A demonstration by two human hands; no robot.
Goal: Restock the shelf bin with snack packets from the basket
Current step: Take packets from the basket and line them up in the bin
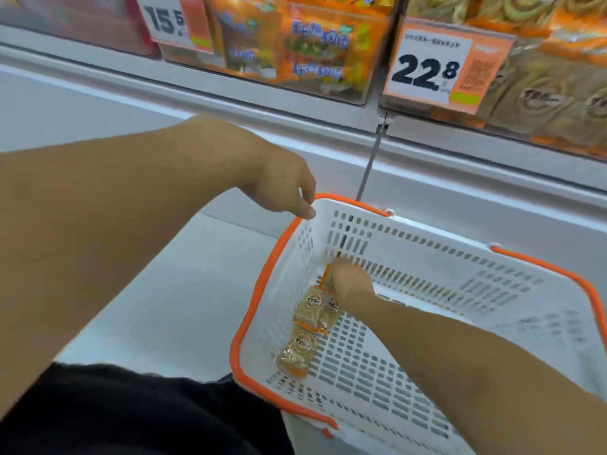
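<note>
Pick-up step: snack packets (315,318) in basket (427,254) gripped by right hand (349,284), left hand (289,188) loosely uncurled at rim; lift to shelf bin (542,93) required next.

Right hand (349,285) pinching snack packets (315,318) inside basket (410,244); left hand (289,188) at rim

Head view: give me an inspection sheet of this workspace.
Surface: white shelf ledge beneath basket.
Job's things: white basket with orange handles; few snack packets in its left corner; shelf bin above right, holding similar packets.
Clutter: nothing seen.
Grippers: left hand at basket rim, fingers loosely curled; right hand inside basket on packets, grip blurred.
Cables: nothing seen.
Surroundings: price tag reading 22.8; orange packs in neighbouring bin.
</note>
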